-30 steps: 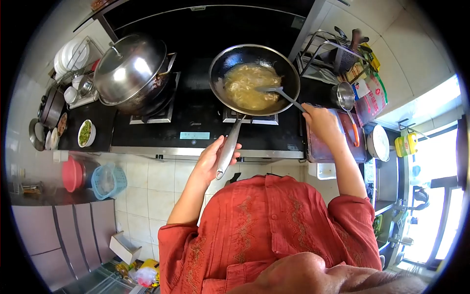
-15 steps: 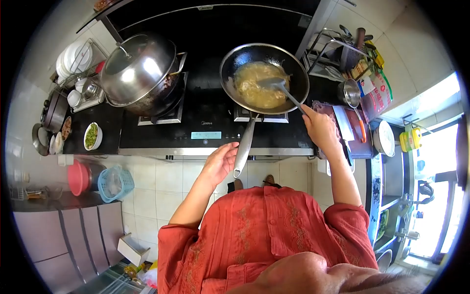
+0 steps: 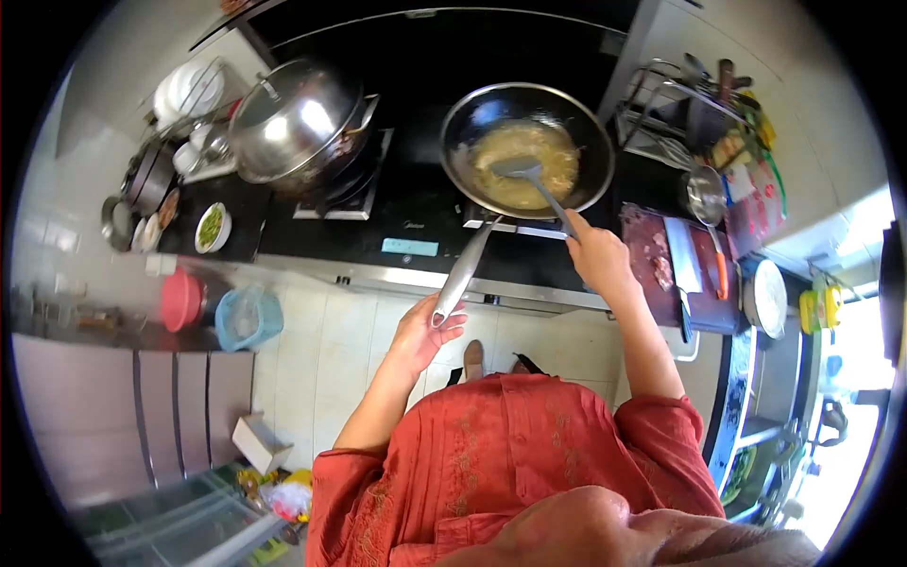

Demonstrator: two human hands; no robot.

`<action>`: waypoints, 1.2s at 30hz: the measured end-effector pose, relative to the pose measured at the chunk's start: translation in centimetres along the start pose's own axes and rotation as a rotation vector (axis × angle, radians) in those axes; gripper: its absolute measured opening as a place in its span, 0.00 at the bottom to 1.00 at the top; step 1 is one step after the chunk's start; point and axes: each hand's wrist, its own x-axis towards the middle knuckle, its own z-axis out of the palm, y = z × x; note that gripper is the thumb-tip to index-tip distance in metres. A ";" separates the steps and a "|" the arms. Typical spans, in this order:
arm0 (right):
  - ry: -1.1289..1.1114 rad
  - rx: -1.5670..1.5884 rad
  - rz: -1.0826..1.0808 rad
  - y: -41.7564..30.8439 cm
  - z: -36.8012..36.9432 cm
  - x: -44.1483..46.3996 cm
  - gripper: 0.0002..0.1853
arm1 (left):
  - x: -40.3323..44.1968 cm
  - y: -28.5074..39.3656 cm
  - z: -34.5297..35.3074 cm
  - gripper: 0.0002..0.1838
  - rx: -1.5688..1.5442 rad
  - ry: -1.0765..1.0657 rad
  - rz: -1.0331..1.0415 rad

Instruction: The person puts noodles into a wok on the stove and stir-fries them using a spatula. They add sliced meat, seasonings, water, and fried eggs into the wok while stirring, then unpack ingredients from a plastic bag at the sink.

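A dark wok (image 3: 597, 142) stands on the right burner, with pale yellow, soupy food (image 3: 534, 142) in its bottom. My right hand (image 3: 600, 257) is closed around the handle of a grey spatula (image 3: 518, 168), whose blade lies in the food. The wok's long silver handle (image 3: 463, 269) slants toward me. Its end overlaps my left hand (image 3: 422, 335), which is beneath it with fingers apart and not wrapped round it; whether the palm touches the handle I cannot tell.
A second wok under a domed steel lid (image 3: 288, 123) occupies the left burner. A bowl of chopped greens (image 3: 213, 227) is farther left. At right, a cutting board (image 3: 647, 236) bears a cleaver (image 3: 682, 255) and raw meat, near an orange-handled ladle (image 3: 706, 198).
My left hand has gone from beside the wok handle to beneath its end. The spatula blade has moved left and slightly toward me in the food. The camera view has shifted.
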 end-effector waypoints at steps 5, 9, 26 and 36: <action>0.107 0.102 0.000 1.7 -0.1 -1.2 0.25 | -2.8 -1.8 0.6 0.21 -0.032 0.062 0.027; 0.433 0.450 -0.067 -0.8 -3.6 -3.4 0.17 | -5.1 -0.7 0.0 0.14 -0.026 0.069 0.024; -0.402 0.560 -0.613 -40.0 12.2 -6.0 0.14 | -17.2 11.4 -29.6 0.09 -0.306 0.111 0.271; -0.435 0.469 -0.640 -48.4 14.7 -1.1 0.13 | -15.4 15.5 -39.1 0.07 -0.395 0.086 0.208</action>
